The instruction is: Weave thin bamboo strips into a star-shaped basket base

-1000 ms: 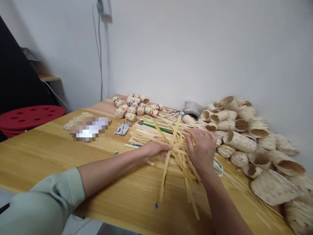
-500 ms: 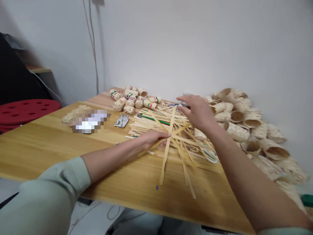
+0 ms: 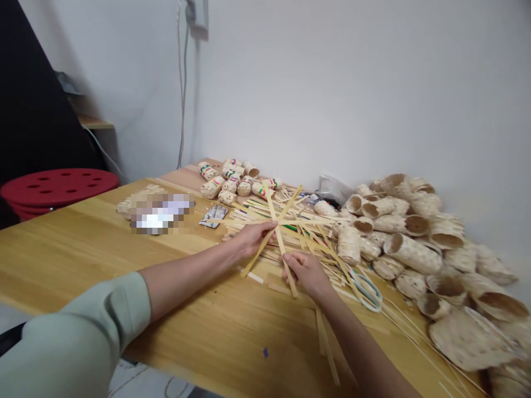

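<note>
Several pale bamboo strips (image 3: 283,247) cross one another in a star shape above the table. My left hand (image 3: 258,236) pinches them where they cross, thumb on top. Lower down, my right hand (image 3: 305,270) has its thumb and fingers closed on the near end of one strip. Beneath and behind the star lies a loose heap of strips (image 3: 253,213), a few of them green or blue. Scissors with pale handles (image 3: 367,290) rest right of my right hand, their blades hidden among the strips.
Woven tubes (image 3: 412,254) are piled along the right side. Small woven pieces with coloured bands (image 3: 230,182) stand at the back. A silvery packet (image 3: 214,215) and a blurred-out item (image 3: 160,213) lie to the left. A red stool (image 3: 60,185) stands beyond the table (image 3: 174,309).
My right hand has come down from above the heap, where it was open, and now grips a strip near me. My left hand keeps its pinch. The view has shifted.
</note>
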`<action>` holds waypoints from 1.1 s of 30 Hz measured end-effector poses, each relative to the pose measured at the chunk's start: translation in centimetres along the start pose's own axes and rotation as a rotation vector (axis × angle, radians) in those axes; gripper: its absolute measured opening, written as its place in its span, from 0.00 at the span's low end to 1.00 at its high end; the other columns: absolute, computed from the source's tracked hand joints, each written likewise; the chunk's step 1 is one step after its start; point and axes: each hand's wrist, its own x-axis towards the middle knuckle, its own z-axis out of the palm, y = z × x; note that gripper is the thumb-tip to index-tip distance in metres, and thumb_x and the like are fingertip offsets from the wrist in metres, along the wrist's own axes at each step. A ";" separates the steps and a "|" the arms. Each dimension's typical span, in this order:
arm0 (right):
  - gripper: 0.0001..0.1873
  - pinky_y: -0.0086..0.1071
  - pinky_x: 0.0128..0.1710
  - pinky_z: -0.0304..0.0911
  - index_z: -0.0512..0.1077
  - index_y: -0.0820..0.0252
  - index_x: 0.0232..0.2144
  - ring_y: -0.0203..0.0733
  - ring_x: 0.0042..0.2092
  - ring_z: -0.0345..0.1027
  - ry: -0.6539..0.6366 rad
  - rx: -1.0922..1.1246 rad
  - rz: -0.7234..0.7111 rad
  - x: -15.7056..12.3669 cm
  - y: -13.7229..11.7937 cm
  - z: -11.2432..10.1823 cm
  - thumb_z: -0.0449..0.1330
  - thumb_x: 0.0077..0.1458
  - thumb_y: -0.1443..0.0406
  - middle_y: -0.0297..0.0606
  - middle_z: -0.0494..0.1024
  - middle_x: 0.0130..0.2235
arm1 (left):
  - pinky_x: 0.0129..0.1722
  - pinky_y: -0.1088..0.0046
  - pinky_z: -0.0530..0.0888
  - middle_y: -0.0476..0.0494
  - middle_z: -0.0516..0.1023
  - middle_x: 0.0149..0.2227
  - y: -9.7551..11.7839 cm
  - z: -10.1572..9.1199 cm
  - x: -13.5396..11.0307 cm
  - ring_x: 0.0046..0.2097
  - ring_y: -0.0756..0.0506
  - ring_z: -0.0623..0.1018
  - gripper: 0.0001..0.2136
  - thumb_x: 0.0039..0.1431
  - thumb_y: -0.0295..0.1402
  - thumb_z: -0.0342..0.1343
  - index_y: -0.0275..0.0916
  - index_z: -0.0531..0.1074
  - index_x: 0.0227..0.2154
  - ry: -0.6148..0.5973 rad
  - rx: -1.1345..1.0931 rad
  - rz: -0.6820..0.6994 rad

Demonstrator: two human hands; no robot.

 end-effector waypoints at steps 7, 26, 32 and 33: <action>0.18 0.27 0.19 0.52 0.72 0.60 0.28 0.33 0.18 0.57 0.183 0.006 -0.028 0.5 1.0 0.9 0.53 0.53 0.52 0.29 0.67 0.16 | 0.20 0.79 0.66 0.48 0.69 0.16 -0.4 0.2 -0.1 0.18 0.53 0.67 0.12 0.58 0.25 0.53 0.31 0.70 0.19 0.051 0.079 0.028; 0.20 0.27 0.20 0.53 0.73 0.60 0.28 0.35 0.18 0.60 0.191 -0.058 -0.079 0.2 0.6 0.7 0.51 0.55 0.52 0.31 0.70 0.18 | 0.18 0.80 0.63 0.47 0.69 0.17 -0.9 0.7 -0.6 0.19 0.54 0.67 0.11 0.57 0.24 0.53 0.30 0.71 0.20 0.052 0.103 0.030; 0.22 0.30 0.31 0.60 0.75 0.57 0.29 0.40 0.29 0.70 0.280 -0.376 -0.213 -1.2 0.8 -0.7 0.48 0.59 0.51 0.37 0.78 0.27 | 0.20 0.80 0.65 0.48 0.68 0.17 -0.6 0.2 -0.2 0.19 0.54 0.66 0.10 0.56 0.25 0.54 0.31 0.70 0.19 0.026 0.069 0.062; 0.23 0.30 0.31 0.61 0.76 0.57 0.29 0.40 0.29 0.71 0.296 -0.348 -0.186 -1.2 0.9 -0.9 0.48 0.59 0.50 0.38 0.78 0.27 | 0.20 0.79 0.65 0.49 0.67 0.17 -0.5 0.2 -0.1 0.19 0.54 0.66 0.11 0.56 0.25 0.54 0.32 0.69 0.19 0.018 0.060 0.067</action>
